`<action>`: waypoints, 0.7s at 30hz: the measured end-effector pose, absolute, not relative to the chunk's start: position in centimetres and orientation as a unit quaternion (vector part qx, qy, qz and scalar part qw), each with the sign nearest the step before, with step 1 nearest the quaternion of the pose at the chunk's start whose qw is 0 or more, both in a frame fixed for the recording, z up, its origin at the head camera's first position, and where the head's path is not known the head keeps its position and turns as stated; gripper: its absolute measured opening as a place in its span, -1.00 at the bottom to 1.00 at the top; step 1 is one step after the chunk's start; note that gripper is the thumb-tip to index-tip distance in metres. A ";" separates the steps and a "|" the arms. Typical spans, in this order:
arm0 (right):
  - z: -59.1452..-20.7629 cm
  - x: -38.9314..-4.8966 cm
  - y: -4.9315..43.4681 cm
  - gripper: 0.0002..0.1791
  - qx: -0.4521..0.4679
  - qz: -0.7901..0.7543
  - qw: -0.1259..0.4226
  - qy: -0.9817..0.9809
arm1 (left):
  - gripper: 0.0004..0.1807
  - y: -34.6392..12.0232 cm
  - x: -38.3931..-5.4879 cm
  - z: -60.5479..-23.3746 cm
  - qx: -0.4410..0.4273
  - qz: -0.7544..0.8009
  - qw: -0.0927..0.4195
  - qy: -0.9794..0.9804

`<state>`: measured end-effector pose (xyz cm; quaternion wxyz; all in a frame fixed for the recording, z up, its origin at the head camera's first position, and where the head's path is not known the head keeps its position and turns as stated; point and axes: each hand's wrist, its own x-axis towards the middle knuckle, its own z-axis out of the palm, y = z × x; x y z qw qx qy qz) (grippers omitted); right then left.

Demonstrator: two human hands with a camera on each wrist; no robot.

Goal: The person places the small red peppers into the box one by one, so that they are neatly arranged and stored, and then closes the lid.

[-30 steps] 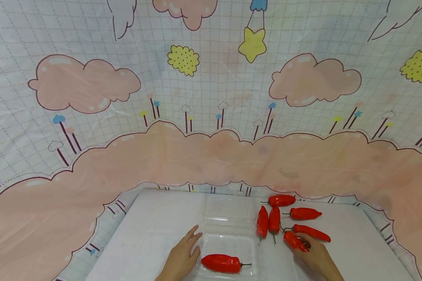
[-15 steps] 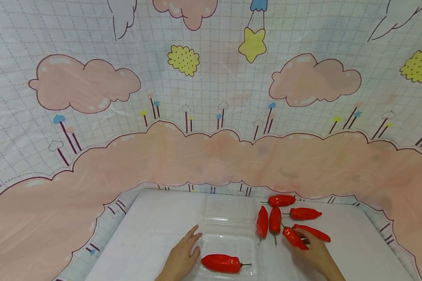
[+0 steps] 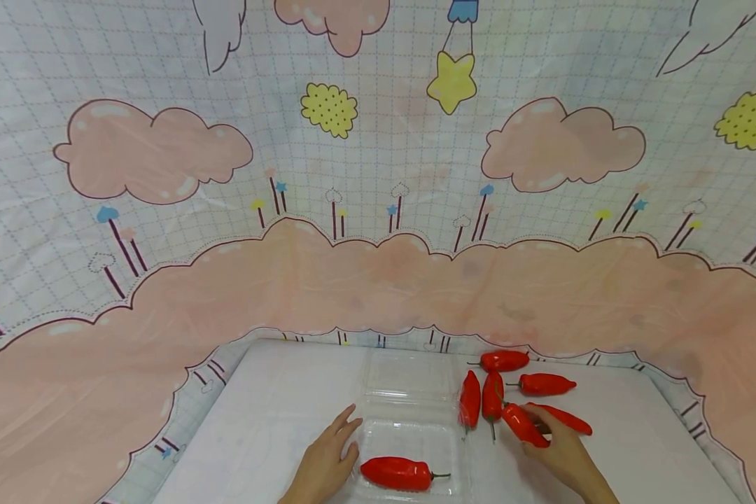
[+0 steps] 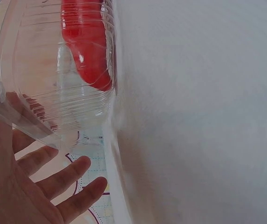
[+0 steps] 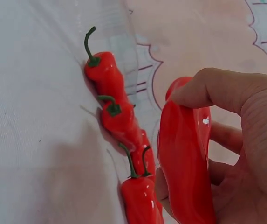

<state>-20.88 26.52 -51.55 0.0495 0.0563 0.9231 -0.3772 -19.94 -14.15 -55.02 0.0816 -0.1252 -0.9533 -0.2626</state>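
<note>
My right hand [image 3: 561,448] pinches a red chili pepper [image 3: 521,423] between thumb and fingers. The right wrist view shows this held pepper [image 5: 184,158] close up, with the thumb across its upper end. At the left side of a clear plastic clamshell box [image 3: 409,437] is my left hand [image 3: 327,451], fingers extended and spread. One red pepper [image 3: 395,474] lies crosswise in the box's near half, its green stem pointing right. In the left wrist view, the left hand [image 4: 30,182] is beside the box wall, its fingers partly seen through the plastic.
Several more red peppers lie right of the box: two upright ones [image 3: 470,399] side by side, one at the back [image 3: 504,360], one further right [image 3: 547,383], and one partly behind the right hand [image 3: 567,418]. The box's open lid [image 3: 409,374] lies toward the back of the white table [image 3: 290,392].
My right hand has shifted slightly, and the held pepper has turned and moved a little left, its stem now over the neighbouring pepper. The left hand stays in place.
</note>
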 end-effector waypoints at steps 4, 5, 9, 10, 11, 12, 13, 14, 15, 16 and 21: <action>-51.2 -20.9 26.3 -0.18 0.056 -0.371 0.047 0.926 | -0.58 -14.1 -19.9 -55.0 -0.124 -0.262 0.084 -0.953; -51.1 -20.9 26.2 -0.17 0.056 -0.370 0.046 0.926 | -0.58 -14.1 -19.9 -55.0 -0.122 -0.262 0.082 -0.954; -50.8 -20.9 26.1 -0.18 0.053 -0.370 0.041 0.927 | -0.57 -14.2 -20.0 -55.0 -0.117 -0.263 0.076 -0.955; -50.7 -20.9 26.1 -0.18 0.053 -0.371 0.039 0.926 | -0.57 -14.2 -20.0 -55.0 -0.117 -0.264 0.074 -0.955; -50.7 -20.8 26.1 -0.18 0.052 -0.373 0.036 0.926 | -0.57 -14.2 -20.0 -55.0 -0.117 -0.264 0.074 -0.955; -50.7 -20.8 26.1 -0.19 0.052 -0.374 0.032 0.925 | -0.57 -14.2 -20.0 -55.1 -0.117 -0.265 0.074 -0.954; -50.6 -20.8 26.0 -0.19 0.051 -0.375 0.029 0.925 | -0.57 -14.2 -20.0 -55.1 -0.118 -0.265 0.073 -0.954; -50.6 -20.7 26.0 -0.19 0.051 -0.376 0.027 0.925 | -0.57 -14.2 -20.1 -55.1 -0.118 -0.265 0.072 -0.954; -50.6 -20.7 26.0 -0.19 0.051 -0.376 0.024 0.925 | -0.57 -14.2 -20.1 -55.1 -0.119 -0.265 0.072 -0.954; -50.6 -20.7 25.9 -0.19 0.051 -0.376 0.022 0.925 | -0.57 -14.2 -20.1 -55.2 -0.120 -0.265 0.072 -0.954; -50.6 -20.6 25.8 -0.18 0.054 -0.383 0.015 0.922 | -0.58 -14.3 -20.0 -55.3 -0.128 -0.262 0.078 -0.953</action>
